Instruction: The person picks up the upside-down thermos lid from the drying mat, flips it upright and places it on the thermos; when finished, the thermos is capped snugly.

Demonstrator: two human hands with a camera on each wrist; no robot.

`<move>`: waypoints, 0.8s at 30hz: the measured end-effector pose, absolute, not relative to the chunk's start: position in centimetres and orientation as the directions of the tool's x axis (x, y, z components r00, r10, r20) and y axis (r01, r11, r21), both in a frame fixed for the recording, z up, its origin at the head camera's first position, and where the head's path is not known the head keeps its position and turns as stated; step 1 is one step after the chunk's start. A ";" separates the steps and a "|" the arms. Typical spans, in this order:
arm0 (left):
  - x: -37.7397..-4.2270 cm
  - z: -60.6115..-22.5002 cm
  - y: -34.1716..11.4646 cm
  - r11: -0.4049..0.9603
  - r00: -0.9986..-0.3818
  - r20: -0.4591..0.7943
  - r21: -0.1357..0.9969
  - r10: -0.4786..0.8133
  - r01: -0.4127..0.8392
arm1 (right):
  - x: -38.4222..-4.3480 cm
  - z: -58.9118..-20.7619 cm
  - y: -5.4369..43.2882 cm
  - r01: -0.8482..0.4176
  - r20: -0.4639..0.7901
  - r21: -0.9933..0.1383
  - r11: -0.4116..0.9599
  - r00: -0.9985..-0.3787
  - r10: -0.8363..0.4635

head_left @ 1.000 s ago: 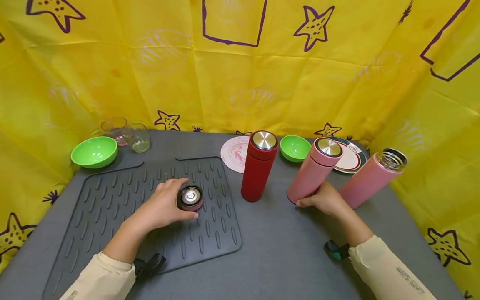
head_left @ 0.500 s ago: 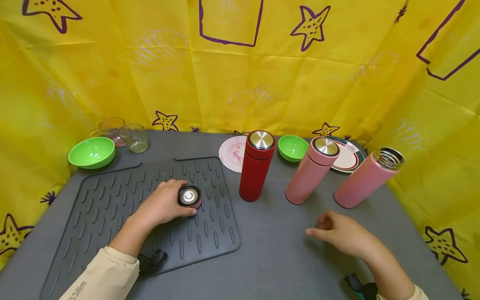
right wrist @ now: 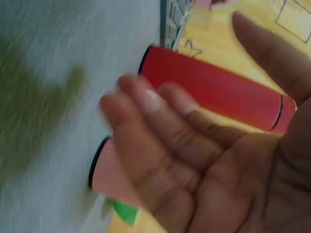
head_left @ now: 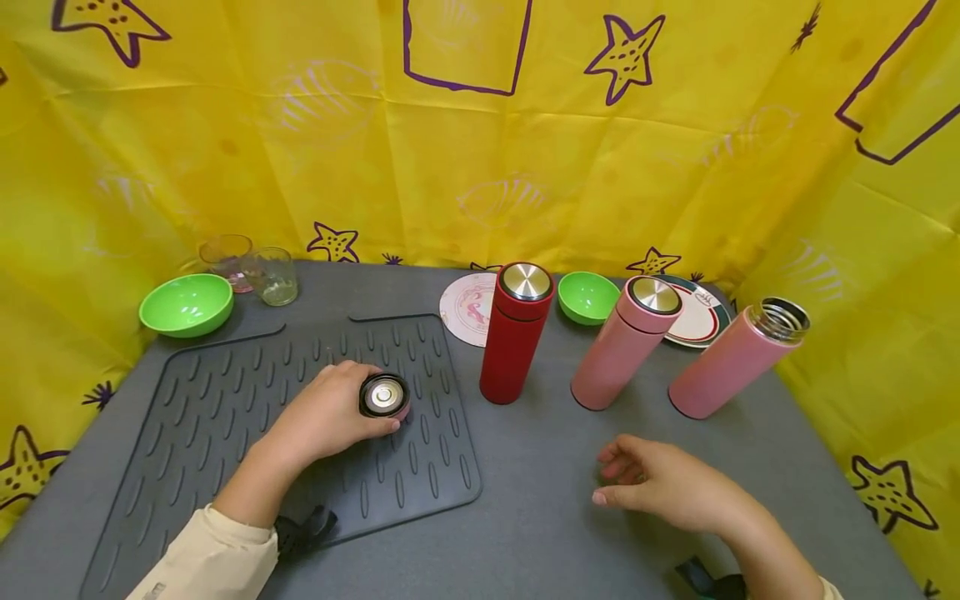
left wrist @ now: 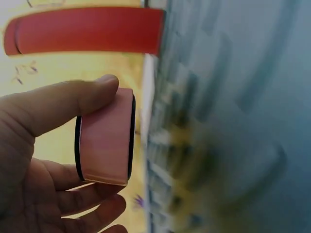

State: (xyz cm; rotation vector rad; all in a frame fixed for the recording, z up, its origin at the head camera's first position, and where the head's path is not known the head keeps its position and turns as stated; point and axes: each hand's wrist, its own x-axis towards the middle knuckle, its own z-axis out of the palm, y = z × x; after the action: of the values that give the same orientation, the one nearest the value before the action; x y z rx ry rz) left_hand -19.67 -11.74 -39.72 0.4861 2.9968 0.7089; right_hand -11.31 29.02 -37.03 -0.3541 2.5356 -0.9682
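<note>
The lid point(head_left: 384, 395), short and pink with black rims, is pinched upside down in the left hand point(head_left: 333, 410), silver inside facing up, over the mat point(head_left: 225, 417) near its right edge. The open bottle point(head_left: 738, 364), pink with a bare steel neck, stands upright by the table point(head_left: 540, 508)'s right edge. Left of it stand the closed pink bottle point(head_left: 621, 350) and the red bottle point(head_left: 514, 350), upright, silver-topped, the red nearest the mat.

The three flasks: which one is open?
The rightmost pink flask in the head view: its metal mouth is bare, while the red flask and the other pink flask wear lids.
</note>
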 end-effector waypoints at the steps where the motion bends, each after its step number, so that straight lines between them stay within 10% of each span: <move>1: -19.2 -39.2 -11.4 0.842 -0.947 0.060 0.442 0.317 0.310 | -11.4 -37.1 28.8 -0.114 -0.269 -0.708 0.697 -0.869 -0.416; 24: -11.2 -34.2 -3.0 0.530 -0.751 0.240 0.578 0.616 0.620 | -11.5 -36.5 18.6 0.075 -0.157 -0.984 0.160 -0.784 -0.601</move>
State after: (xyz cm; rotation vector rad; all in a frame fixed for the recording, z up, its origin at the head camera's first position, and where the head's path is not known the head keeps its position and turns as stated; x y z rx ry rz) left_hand -11.15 -3.05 -34.15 1.1115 2.7536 1.0445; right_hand -11.49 18.60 -36.55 -0.4974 1.9150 -1.6729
